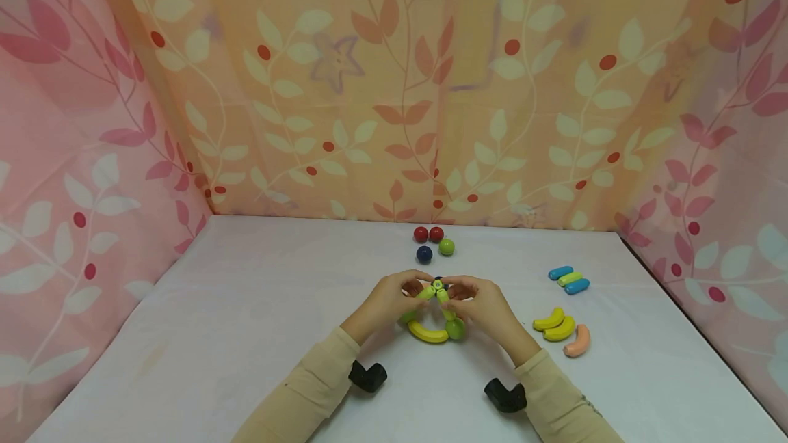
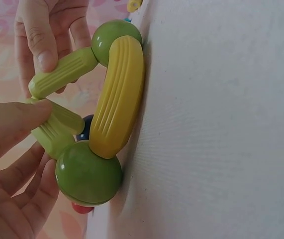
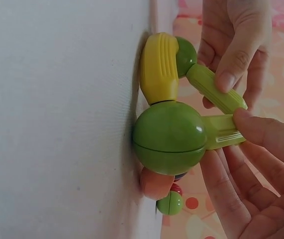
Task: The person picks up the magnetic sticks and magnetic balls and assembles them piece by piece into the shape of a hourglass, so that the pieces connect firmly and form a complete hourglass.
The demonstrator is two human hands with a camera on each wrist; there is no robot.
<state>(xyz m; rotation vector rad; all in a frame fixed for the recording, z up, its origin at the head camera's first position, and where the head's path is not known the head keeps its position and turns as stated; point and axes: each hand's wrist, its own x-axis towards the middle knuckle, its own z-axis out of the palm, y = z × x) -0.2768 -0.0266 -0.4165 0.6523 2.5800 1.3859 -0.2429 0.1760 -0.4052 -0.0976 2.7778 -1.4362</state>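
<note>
Both hands hold one joined frame of toy rods and balls low over the white table. The left hand (image 1: 389, 298) pinches a lime rod (image 2: 54, 137), its thumb on top, close to a green ball (image 2: 88, 173). Opposite, the right hand (image 1: 486, 306) pinches another lime rod (image 3: 222, 132) that joins a second green ball (image 3: 169, 134). A curved yellow rod (image 1: 429, 333) links the two green balls along the near side. The lime rods come together at the far end, where a further lime rod end (image 1: 438, 284) shows; fingers partly hide this joint.
Beyond the hands are two red balls (image 1: 421, 234), a lime ball (image 1: 447, 247) and a dark blue ball (image 1: 424, 255). At right lie blue and lime rods (image 1: 569, 279), yellow curved rods (image 1: 559, 328) and an orange curved rod (image 1: 577, 341). Patterned curtains (image 1: 394, 87) border the table.
</note>
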